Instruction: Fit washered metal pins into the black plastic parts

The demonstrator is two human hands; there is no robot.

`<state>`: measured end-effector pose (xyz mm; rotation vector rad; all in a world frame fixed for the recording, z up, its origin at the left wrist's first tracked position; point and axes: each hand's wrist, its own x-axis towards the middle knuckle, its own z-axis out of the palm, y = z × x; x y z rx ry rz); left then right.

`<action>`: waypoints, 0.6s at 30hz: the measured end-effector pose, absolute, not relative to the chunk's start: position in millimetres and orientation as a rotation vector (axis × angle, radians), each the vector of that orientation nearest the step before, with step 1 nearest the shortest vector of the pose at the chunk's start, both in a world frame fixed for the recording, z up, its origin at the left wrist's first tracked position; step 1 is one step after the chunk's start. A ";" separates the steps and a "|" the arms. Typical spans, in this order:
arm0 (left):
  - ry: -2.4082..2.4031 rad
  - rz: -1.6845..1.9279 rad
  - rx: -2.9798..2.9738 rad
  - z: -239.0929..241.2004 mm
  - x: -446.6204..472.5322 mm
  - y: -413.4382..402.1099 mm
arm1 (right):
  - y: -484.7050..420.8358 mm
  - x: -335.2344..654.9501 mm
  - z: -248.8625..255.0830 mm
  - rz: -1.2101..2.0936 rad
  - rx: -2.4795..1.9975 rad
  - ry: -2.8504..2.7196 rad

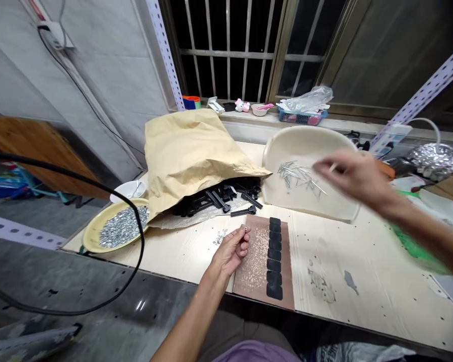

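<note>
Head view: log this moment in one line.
left hand: pinches small black part | right hand: blurred, over pins in tray

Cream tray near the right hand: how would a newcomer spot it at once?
On the pale worktable, just right of the tan paper sack, lies a wide cream tray under the right hand. It alone holds long thin metal pins; the yellow plate at the left edge holds small silvery bits.

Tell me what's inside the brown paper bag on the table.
At the open mouth of the paper bag, black plastic parts spill onto the table. Whatever lies deeper inside is covered by the paper.
</note>
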<state>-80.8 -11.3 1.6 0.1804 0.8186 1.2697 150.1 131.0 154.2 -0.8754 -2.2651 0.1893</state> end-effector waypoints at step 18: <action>0.777 1.298 0.174 1.9 -66.8 -8.7 | 50.0 95.0 50.6 0.250 -0.978 -2.603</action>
